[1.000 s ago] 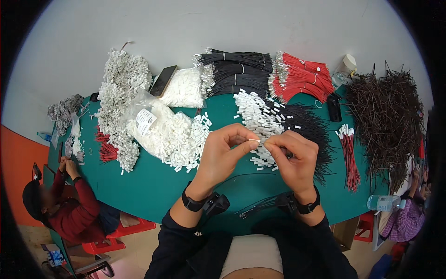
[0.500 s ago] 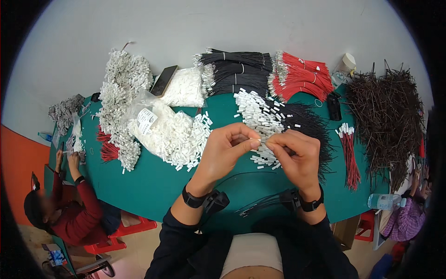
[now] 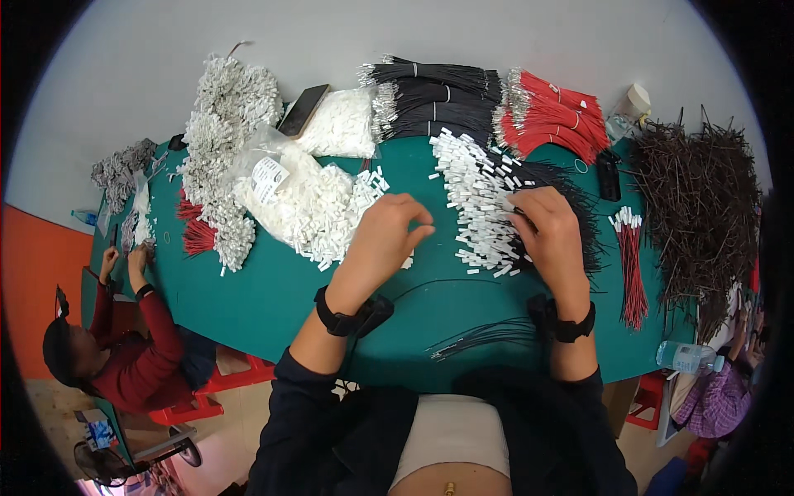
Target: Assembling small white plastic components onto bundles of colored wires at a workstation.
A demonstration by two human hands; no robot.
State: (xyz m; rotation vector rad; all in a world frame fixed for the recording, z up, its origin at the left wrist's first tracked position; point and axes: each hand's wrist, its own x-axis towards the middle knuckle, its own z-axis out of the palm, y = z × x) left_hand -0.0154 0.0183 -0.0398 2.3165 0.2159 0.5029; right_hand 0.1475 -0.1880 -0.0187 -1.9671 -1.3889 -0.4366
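Note:
My left hand (image 3: 382, 238) hovers beside loose white connector housings (image 3: 335, 227) spilling from a clear plastic bag (image 3: 269, 149). Its thumb and index finger are apart, with nothing visible between them. Over the right edge of a heap of black wires tipped with white housings (image 3: 475, 202) is my right hand (image 3: 552, 236). Its thumb and forefinger tips are slightly apart at the white ends, and no held piece shows. Several loose black wires (image 3: 484, 335) lie on the green table (image 3: 397, 310) between my wrists. Both wrists wear black straps with small devices.
Black wire bundles (image 3: 438, 107) and red ones (image 3: 550, 124) lie at the back. A phone (image 3: 303, 110) rests by another housing bag (image 3: 341, 124). Right: tied red wires (image 3: 633, 273), a dark wire heap (image 3: 695, 223), a bottle (image 3: 688, 357). Another person (image 3: 132, 364) works at left.
My hands have moved apart from a close pinch at a small white piece. The right has gone to the wire heap, the left toward the loose housings. The view has shifted slightly.

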